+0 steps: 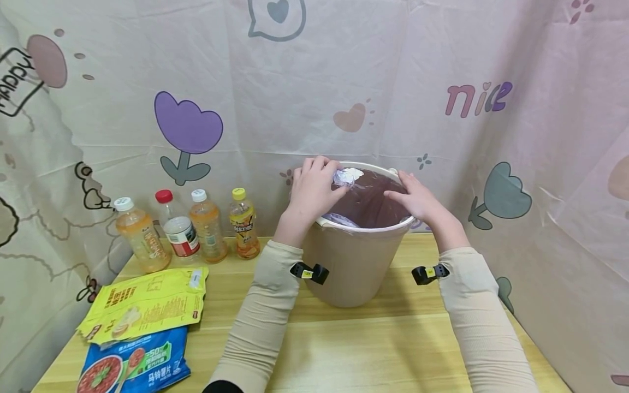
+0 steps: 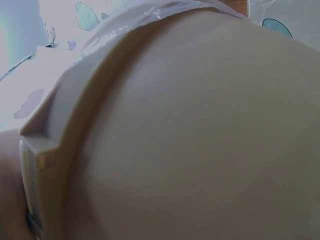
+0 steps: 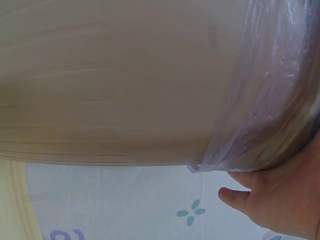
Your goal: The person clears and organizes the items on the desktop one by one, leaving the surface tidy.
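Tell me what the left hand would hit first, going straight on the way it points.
Beyond the bin it touches, the left hand would probably meet the curtain first, though depth is unclear.

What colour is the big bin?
The bin is plain beige on the outside; the head view shows it best.

I see four bottles (image 1: 208, 232) near a printed curtain (image 1: 314, 93), and a yellow packet (image 1: 147, 303) overlapping a blue packet (image 1: 140, 363) on the wooden table (image 1: 339, 349).
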